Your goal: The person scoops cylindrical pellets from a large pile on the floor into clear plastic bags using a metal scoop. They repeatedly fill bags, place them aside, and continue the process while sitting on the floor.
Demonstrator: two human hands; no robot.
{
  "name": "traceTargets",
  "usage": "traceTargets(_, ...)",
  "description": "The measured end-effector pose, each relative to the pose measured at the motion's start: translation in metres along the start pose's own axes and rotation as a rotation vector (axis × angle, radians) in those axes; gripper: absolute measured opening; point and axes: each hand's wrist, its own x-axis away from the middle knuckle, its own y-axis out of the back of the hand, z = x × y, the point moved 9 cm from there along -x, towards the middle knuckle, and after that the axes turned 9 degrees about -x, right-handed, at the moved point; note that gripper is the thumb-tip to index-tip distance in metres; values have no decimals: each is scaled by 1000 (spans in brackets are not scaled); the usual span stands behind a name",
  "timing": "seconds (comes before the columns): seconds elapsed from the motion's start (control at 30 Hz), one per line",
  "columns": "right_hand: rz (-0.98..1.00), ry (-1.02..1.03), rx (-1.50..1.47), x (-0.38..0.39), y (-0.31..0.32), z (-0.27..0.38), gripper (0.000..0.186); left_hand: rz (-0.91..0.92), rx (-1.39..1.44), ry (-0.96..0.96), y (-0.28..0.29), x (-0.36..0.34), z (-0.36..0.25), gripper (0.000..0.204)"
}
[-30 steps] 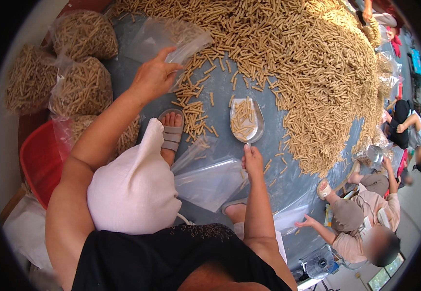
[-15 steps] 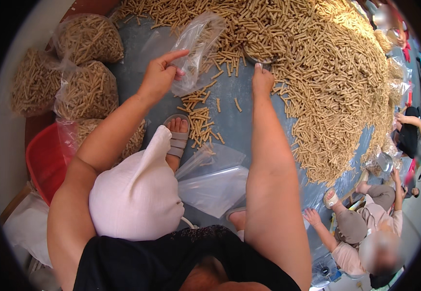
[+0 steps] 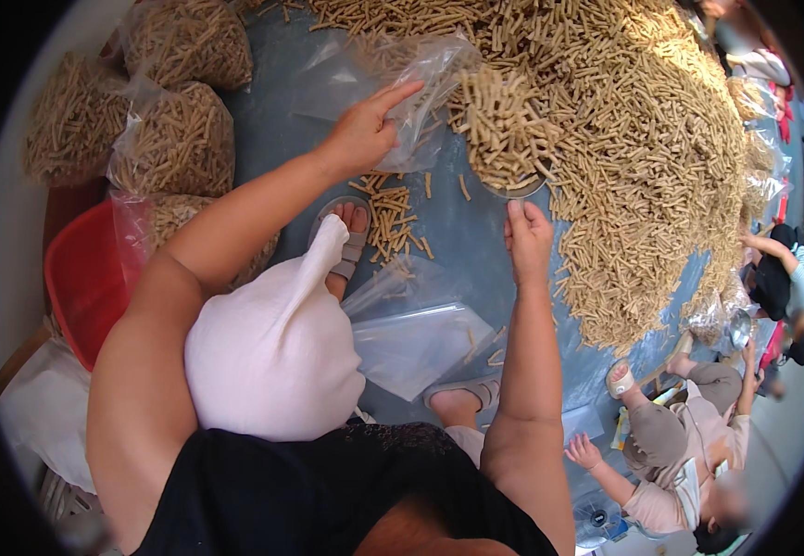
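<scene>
My left hand (image 3: 365, 132) grips a crumpled clear plastic bag (image 3: 430, 120), index finger extended along it. My right hand (image 3: 530, 243) is closed on the handle of a metal scoop (image 3: 519, 189), heaped with short, pale tan sticks (image 3: 496, 130). The scoop is just right of the bag, at the near edge of a large pile of the same sticks (image 3: 634, 157). Loose sticks (image 3: 388, 218) lie by my sandalled foot (image 3: 351, 227). Flat clear bags (image 3: 411, 347) lie between my feet, beside a white cloth-covered bundle (image 3: 268, 352).
Filled bags (image 3: 170, 139) are stacked at the left, above a red plastic tub (image 3: 87, 278). A co-worker (image 3: 661, 435) sits at the lower right with a metal scoop (image 3: 740, 326); other people (image 3: 782, 287) sit farther along the right. A fan (image 3: 592, 519) stands at the bottom right.
The scoop in my right hand was down in the pile and has been drawn back, now heaped full. My left hand with the bag has shifted up and right toward the scoop.
</scene>
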Motion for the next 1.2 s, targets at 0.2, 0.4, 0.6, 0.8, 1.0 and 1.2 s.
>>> traceTargets(0.2,115,107,631,16,-45,50,31,155,61,-57,-17,3,-24,74)
traceTargets(0.4,68,404,1106,29,-124,107,27,243,94,-161,-23,16,-59,78)
traceTargets(0.6,-200,545,1066,60,-80,112,25,98,161,-347,4,16,-79,75)
traceTargets(0.8,-418,-11,288,125,96,-85,30,164,361,-131,-9,12,-55,71)
traceTargets(1.0,-891,-494,-23,296,260,-229,49,149,355,-90,-10,20,-42,70)
traceTargets(1.2,-859,-574,-1,291,329,-252,56,174,301,-62,-22,22,-51,70)
